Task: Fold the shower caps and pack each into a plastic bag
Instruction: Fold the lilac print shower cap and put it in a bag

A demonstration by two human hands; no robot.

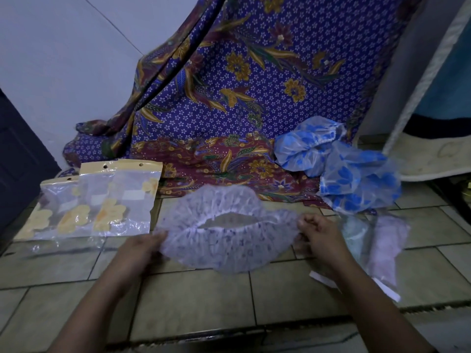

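lilac shower cap (229,240) hangs mid-frame over the tiled floor (204,301), stretched between both hands: left hand (142,250) and right hand (318,235) each pinch its elastic rim in a closed grip. thin, floppy, probably slippery film; hold the gathered rim. empty bags (102,200) lie centre left.
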